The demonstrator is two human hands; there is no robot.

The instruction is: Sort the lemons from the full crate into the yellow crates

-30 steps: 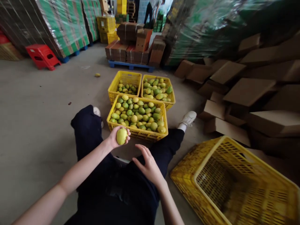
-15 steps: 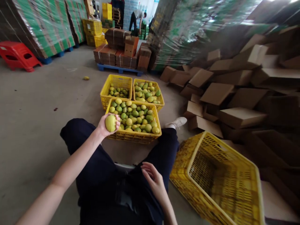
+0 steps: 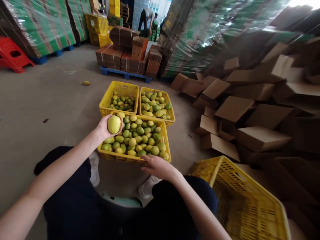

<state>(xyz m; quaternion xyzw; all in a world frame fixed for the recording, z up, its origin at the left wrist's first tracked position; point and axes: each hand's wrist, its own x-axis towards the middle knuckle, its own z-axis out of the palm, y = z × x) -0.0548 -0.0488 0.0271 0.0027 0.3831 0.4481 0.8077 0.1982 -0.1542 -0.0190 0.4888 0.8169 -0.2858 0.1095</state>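
Note:
A yellow-green fruit (image 3: 114, 124) rests in my left hand (image 3: 105, 127), whose fingers wrap round its far side, over the left rim of the front yellow crate (image 3: 133, 159). That crate is full of green and yellow fruits (image 3: 132, 142). My right hand (image 3: 160, 166) is at the crate's near right edge, palm down with fingers stretched out and nothing held; whether the fingertips touch the rim or a fruit is unclear.
Behind stand two more fruit crates, a left one (image 3: 102, 101) and a right one (image 3: 173, 110). A large yellow crate (image 3: 246, 200) is at the lower right, beside piled cardboard boxes (image 3: 235, 108). One fruit (image 3: 86, 83) lies on the floor. A person (image 3: 147, 18) bends over far back.
My right hand has moved up and forward from my lap to the front crate's near edge. My left hand still holds the fruit. My legs have spread and the view has shifted.

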